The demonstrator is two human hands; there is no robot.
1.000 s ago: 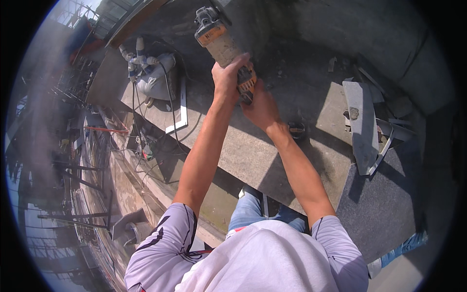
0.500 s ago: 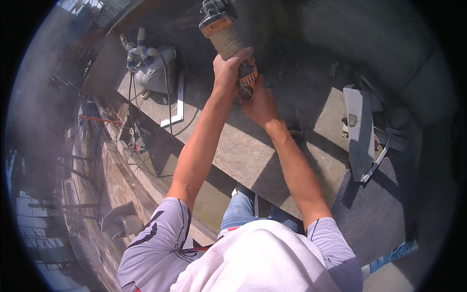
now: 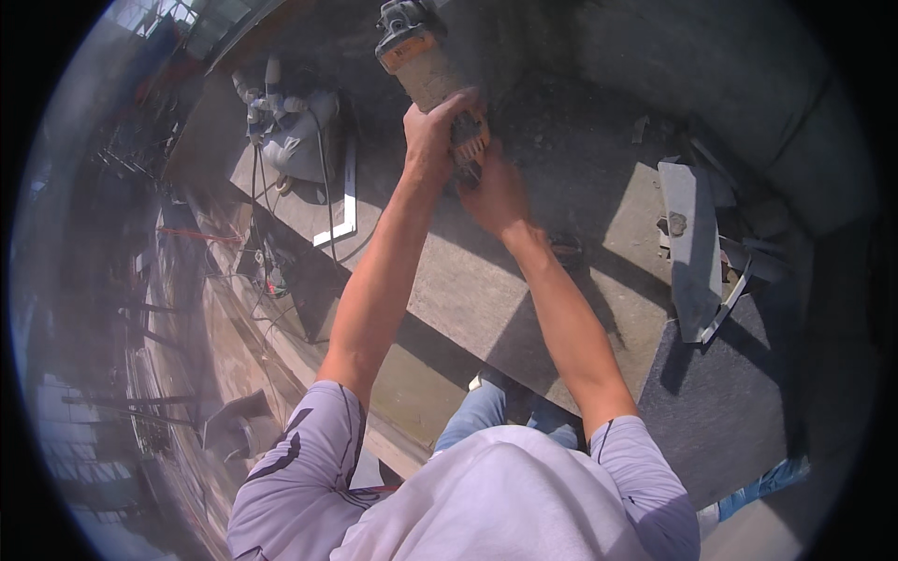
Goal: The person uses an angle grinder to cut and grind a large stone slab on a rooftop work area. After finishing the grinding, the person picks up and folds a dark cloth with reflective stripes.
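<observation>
My left hand (image 3: 430, 136) is closed round the dusty body of an orange and black angle grinder (image 3: 426, 75), which stretches away from me toward the top of the view. My right hand (image 3: 494, 192), lower and further right, grips the grinder's rear end, its fingers partly hidden. The grinder's head is near a dark, shadowed surface at the top; whether they touch I cannot tell. Dust hazes the air around it. Beneath my arms lies a pale concrete slab (image 3: 468, 280), with a small dark object (image 3: 566, 245) partly behind my right forearm.
At left are a pale sack (image 3: 295, 154) with pipe fittings, cables, a white L-shaped piece (image 3: 341, 231) and cluttered boards. At right lie grey offcuts (image 3: 687, 252), a dark speckled slab (image 3: 725, 393), a concrete wall (image 3: 739, 84) and a jeans-clad leg (image 3: 762, 481), apparently another person's.
Both hands and the grinder have shifted slightly upward since a second ago, keeping their grip. The dust has grown thicker, veiling more of the left side and the top.
</observation>
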